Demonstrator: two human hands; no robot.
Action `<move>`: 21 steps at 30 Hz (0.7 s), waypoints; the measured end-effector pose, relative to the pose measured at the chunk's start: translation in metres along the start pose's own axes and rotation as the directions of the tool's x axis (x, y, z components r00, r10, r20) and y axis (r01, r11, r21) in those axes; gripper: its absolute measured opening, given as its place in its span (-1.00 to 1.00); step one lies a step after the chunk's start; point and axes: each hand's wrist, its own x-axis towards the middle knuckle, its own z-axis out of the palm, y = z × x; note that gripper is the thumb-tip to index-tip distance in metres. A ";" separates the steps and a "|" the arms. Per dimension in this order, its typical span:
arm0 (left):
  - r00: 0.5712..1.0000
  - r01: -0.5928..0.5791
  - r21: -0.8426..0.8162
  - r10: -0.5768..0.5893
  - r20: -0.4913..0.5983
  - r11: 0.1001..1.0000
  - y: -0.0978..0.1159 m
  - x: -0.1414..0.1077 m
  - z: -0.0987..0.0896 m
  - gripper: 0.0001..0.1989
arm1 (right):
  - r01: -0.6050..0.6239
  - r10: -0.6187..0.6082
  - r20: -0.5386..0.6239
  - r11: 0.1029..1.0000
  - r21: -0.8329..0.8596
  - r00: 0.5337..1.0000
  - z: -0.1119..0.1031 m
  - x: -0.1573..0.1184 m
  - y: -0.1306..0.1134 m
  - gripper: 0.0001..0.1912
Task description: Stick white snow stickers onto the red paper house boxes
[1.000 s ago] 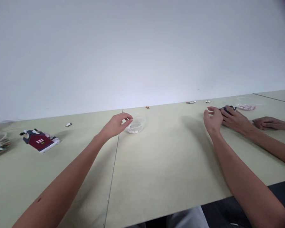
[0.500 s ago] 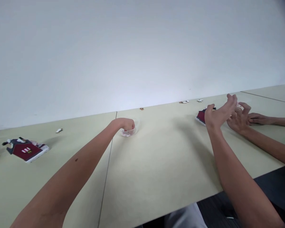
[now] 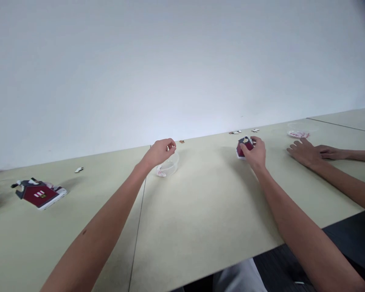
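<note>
My left hand (image 3: 162,152) is raised just above a clear round plastic tub (image 3: 170,167), fingers pinched together. Whatever may be between the fingertips is too small to make out. Small white-and-red pieces (image 3: 161,173) lie inside the tub. On the right, my right hand (image 3: 256,153) is closed around a small dark-red model house (image 3: 241,149) with a dark roof and white base. Thumb and fingers grip opposite sides of it, and the palm hides part of it.
Another red model house (image 3: 41,194) stands at the left. Loose flat pieces lie along the wall, including a brown one (image 3: 181,141) and a white one (image 3: 79,169). A co-worker's hands (image 3: 307,152) rest on the table at right, near a second clear tub (image 3: 298,134).
My left hand has risen out of the tub. My right hand has come down from open and taken hold of the house, which sits farther left. The co-worker's hand has lowered to the table.
</note>
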 end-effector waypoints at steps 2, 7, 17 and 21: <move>0.992 -0.054 -0.071 0.045 -0.117 0.996 0.017 -0.011 0.013 -0.75 | 0.051 -0.052 0.070 0.999 0.010 0.996 0.011 -0.010 -0.020 -0.31; 0.963 -0.209 -0.132 0.180 -0.203 0.969 0.044 -0.036 0.064 -0.81 | 0.269 -0.282 0.234 0.959 0.088 0.930 0.029 -0.041 -0.067 -0.41; 0.965 -0.137 -0.413 0.028 -0.261 0.900 0.033 -0.057 0.114 -0.84 | 0.323 -0.487 0.550 0.870 0.372 0.678 0.038 -0.094 -0.130 -0.33; 0.967 -0.084 -0.508 -0.052 -0.248 0.857 0.034 -0.057 0.111 -0.86 | 0.337 -0.510 0.560 0.858 0.388 0.653 0.031 -0.096 -0.135 -0.35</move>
